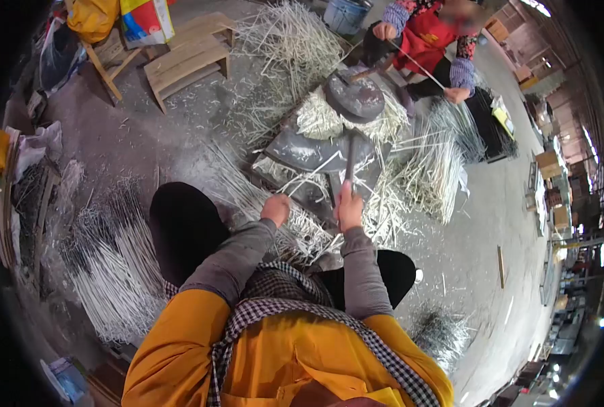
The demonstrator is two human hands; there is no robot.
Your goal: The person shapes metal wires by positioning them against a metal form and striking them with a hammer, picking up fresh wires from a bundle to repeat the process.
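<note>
My left hand [275, 209] is closed in a fist around a thin white rod [309, 178], which reaches over the dark metal plate [302, 149] in front of me. My right hand [348, 207] grips a dark bar-like tool [351, 154] that points away from me across the same plate. Whether the tool has a blade or a head I cannot tell. Beyond its far end sits a round dark block [356, 98]. White scraps and strips [383, 210] lie heaped beside and below the plate, near my right hand.
Bundles of thin white-coated rods lie at left [115, 278] and right [434, 169]. Across from me a co-worker in a red apron [417, 51] holds a long thin rod [417, 64]. A wooden bench [187, 57] and blue bucket [346, 17] stand at the back.
</note>
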